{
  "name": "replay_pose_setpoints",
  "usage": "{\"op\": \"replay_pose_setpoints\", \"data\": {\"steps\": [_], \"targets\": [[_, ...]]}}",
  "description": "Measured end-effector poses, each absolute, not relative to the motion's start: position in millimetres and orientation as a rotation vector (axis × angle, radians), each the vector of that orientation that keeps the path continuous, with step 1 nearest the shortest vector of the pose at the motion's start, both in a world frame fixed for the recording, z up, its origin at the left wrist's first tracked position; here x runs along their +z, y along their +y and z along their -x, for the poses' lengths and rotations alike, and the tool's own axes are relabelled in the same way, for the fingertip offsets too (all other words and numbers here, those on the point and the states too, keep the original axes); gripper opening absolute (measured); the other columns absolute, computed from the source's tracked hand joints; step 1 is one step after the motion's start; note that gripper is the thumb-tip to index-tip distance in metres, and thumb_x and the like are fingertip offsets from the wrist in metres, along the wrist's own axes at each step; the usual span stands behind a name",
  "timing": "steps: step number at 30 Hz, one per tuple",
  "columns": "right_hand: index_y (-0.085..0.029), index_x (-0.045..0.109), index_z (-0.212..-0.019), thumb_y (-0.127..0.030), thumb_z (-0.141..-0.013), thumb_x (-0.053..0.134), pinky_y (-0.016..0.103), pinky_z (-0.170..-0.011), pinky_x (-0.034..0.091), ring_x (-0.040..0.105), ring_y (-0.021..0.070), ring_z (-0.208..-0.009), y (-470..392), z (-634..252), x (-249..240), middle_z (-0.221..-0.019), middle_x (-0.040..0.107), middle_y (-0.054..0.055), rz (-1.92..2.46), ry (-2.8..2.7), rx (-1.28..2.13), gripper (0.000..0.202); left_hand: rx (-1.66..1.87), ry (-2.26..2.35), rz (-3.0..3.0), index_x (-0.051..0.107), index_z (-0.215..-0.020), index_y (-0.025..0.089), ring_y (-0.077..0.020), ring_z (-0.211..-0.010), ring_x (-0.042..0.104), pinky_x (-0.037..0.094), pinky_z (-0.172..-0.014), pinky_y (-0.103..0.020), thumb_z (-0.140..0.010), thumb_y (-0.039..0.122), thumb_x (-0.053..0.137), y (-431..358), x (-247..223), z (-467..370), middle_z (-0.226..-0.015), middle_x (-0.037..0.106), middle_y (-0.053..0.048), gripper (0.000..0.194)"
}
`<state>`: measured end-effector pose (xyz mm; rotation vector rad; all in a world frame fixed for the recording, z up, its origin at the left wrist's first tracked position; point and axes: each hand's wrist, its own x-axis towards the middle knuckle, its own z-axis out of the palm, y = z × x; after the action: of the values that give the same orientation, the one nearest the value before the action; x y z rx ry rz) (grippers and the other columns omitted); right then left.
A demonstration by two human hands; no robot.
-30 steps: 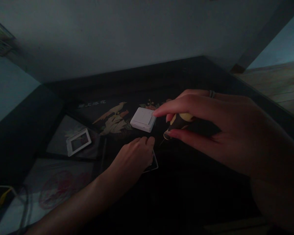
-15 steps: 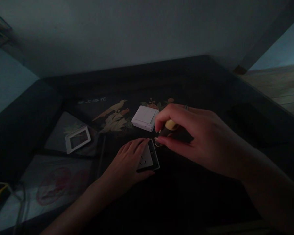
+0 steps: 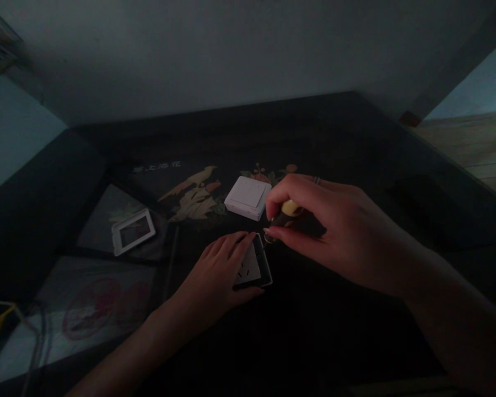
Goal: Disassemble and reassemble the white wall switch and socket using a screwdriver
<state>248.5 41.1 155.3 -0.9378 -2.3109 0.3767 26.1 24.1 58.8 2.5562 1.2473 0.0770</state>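
A wall socket (image 3: 250,270) with a white face and a dark surround lies on the dark tabletop. Over its left part rests my left hand (image 3: 221,270), fingers along the top edge and thumb at the near edge, gripping it. My right hand (image 3: 314,220) is wrapped round the yellow and black handle of a screwdriver (image 3: 283,216). The screwdriver's tip points down at the right side of the socket; poor light hides whether it touches a screw. Just behind the hands sits a white switch unit (image 3: 248,197).
A white rectangular frame (image 3: 133,231) lies to the left on the dark table (image 3: 314,331), which has a bird-and-flower picture (image 3: 194,193). Cables (image 3: 35,336) run at the lower left. A pale wall (image 3: 215,55) rises behind the table.
The view has shifted slightly, so everything sits a little to the right. Both hands keep their holds on the socket and the screwdriver.
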Motion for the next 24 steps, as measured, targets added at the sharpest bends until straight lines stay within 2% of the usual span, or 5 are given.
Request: {"op": "replay_pose_setpoints", "data": {"steps": [8, 13, 16, 20, 24], "targets": [[-0.015, 0.056, -0.104, -0.005, -0.087, 0.062, 0.024, -0.074, 0.045, 0.064, 0.0124, -0.087, 37, -244, 163, -0.101, 0.064, 0.000, 0.908, -2.409, 0.453, 0.021, 0.076, 1.252, -2.552, 0.039, -0.144, 0.016, -0.0376, -0.133, 0.050, 0.044, -0.109, -0.055, -0.079, 0.047, 0.078, 24, 58, -27, -0.144, 0.052, -0.019, 0.083], [-0.012, 0.063, -0.097, -0.019, -0.095, 0.060, 0.028, -0.067, 0.044, 0.064, 0.0162, -0.077, 44, -230, 170, -0.091, 0.067, 0.004, 0.939, -2.454, 0.357, 0.007, 0.038, 1.228, -2.531, 0.041, -0.143, 0.015, -0.0378, -0.133, 0.050, 0.044, -0.109, -0.054, -0.077, 0.048, 0.079, 28, 66, -28, -0.145, 0.051, -0.018, 0.082], [-0.012, 0.063, -0.101, -0.010, -0.095, 0.057, 0.027, -0.073, 0.044, 0.065, 0.0150, -0.083, 45, -228, 175, -0.095, 0.069, 0.004, 0.868, -2.481, 0.413, 0.009, -0.013, 1.198, -2.519, 0.042, -0.143, 0.016, -0.0375, -0.135, 0.049, 0.044, -0.109, -0.052, -0.076, 0.048, 0.079, 32, 72, -28, -0.148, 0.049, -0.018, 0.083], [-0.015, 0.060, -0.113, -0.002, -0.090, 0.056, 0.026, -0.083, 0.045, 0.064, 0.0138, -0.095, 41, -235, 178, -0.107, 0.069, 0.002, 0.864, -2.497, 0.463, 0.027, -0.032, 1.169, -2.516, 0.045, -0.140, 0.016, -0.0375, -0.133, 0.050, 0.045, -0.107, -0.053, -0.077, 0.045, 0.078, 35, 77, -30, -0.145, 0.051, -0.018, 0.077], [-0.015, 0.061, -0.108, -0.014, -0.093, 0.060, 0.029, -0.075, 0.050, 0.065, 0.0174, -0.089, 37, -231, 176, -0.104, 0.068, 0.006, 0.952, -2.497, 0.386, 0.015, 0.005, 1.170, -2.485, 0.052, -0.134, 0.016, -0.0379, -0.131, 0.053, 0.046, -0.106, -0.054, -0.077, 0.043, 0.078, 35, 80, -32, -0.143, 0.054, -0.018, 0.068]]}}
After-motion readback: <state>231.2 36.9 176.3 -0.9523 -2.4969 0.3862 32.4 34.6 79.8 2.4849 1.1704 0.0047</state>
